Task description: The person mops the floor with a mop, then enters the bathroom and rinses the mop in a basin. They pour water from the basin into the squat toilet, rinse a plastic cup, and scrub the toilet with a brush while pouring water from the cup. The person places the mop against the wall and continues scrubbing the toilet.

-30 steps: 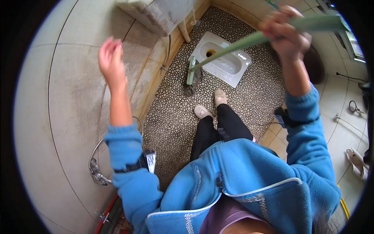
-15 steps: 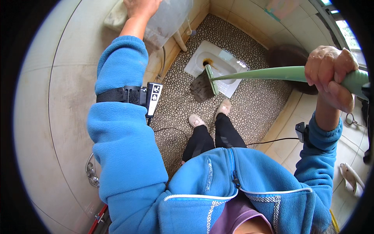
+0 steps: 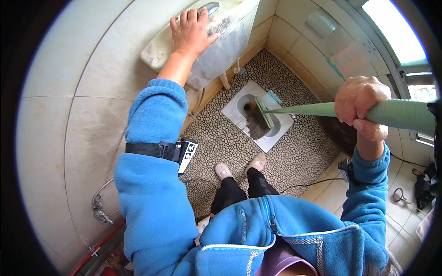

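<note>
My left hand (image 3: 190,36) lies palm-down on the stained white lid of a toilet cistern (image 3: 221,50), fingers spread. Its fingertips are at the edge of the oval silver flush button (image 3: 210,8); whether they press it I cannot tell. With the fingers wrapped round the thick end of a pale green handle, my right hand (image 3: 361,108) holds a broom (image 3: 313,109). The broom's green head and dark, wet-looking bristles lie across the bowl of a white squat toilet (image 3: 264,146). The bristles partly cover the bowl beside its brown-stained drain hole.
Pebble-patterned floor (image 3: 212,154) surrounds the toilet, and my feet stand on it in pale slippers (image 3: 224,171). A dark brown round tub (image 3: 338,133) sits under the broom handle. A tap (image 3: 99,207) is on the left wall, a window (image 3: 396,32) at far right. Black cables trail from both sleeves.
The broom head has shifted from the toilet's near edge onto its bowl. My left hand now shows whole on the cistern lid, as the view has swung toward that side.
</note>
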Demonstrator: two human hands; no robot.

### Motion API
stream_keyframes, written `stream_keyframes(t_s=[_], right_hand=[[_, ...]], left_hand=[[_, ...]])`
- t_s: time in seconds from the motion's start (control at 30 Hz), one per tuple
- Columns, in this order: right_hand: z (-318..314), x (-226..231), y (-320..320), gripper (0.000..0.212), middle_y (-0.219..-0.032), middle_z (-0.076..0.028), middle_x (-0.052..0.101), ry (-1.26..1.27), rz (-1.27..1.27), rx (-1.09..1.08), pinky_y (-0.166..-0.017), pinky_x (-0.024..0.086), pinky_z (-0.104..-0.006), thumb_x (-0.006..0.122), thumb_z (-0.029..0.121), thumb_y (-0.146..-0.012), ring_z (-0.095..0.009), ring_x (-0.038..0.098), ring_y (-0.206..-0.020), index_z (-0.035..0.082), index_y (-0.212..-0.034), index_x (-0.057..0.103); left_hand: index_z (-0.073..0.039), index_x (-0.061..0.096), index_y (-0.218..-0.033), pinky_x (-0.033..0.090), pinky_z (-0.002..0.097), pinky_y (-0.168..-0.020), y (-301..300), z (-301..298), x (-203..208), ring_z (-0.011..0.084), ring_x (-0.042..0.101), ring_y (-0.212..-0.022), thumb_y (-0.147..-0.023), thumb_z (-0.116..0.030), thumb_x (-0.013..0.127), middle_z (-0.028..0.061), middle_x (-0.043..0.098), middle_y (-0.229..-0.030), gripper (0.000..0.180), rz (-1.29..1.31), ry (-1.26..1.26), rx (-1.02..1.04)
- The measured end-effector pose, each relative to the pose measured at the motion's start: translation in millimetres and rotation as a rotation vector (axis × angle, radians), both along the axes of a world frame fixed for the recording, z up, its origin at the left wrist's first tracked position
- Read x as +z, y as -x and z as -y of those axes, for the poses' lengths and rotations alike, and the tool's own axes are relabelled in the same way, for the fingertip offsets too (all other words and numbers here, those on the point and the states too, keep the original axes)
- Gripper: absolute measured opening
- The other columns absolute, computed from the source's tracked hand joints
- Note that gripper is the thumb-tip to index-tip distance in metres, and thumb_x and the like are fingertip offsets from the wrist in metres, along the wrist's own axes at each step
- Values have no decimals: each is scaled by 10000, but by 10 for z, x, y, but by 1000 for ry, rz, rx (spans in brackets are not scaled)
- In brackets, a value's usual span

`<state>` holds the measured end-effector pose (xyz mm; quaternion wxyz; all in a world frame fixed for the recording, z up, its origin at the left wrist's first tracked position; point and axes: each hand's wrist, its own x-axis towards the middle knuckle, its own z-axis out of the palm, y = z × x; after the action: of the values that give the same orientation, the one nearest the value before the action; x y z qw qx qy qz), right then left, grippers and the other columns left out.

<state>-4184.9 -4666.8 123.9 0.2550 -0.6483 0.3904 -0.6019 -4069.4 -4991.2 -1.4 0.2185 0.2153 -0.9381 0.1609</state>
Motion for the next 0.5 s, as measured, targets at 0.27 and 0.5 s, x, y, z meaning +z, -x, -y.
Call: stream_keyframes(t_s=[0.27, 0.5], right_hand=[[493, -515, 452, 181, -471, -62, 453, -186, 87, 450, -346, 360, -260, 571, 78, -591, -162, 430, -365, 74, -600, 390], [247, -989, 539, 260, -588, -62, 479, -468, 71, 245, -519, 391, -294, 639, 145, -618, -179, 478, -571, 88, -568, 390]], left_hand=[[-115, 533, -1107, 296, 512, -931, 0, -89, 78, 269, 420, -1124, -681, -392, 672, 103, 489, -1123, 527, 101, -156, -23], [-132, 611, -1012, 271, 515, -945, 39, -85, 144, 262, 422, -1118, -651, -414, 676, 100, 513, -1078, 463, 37, -82, -55]])
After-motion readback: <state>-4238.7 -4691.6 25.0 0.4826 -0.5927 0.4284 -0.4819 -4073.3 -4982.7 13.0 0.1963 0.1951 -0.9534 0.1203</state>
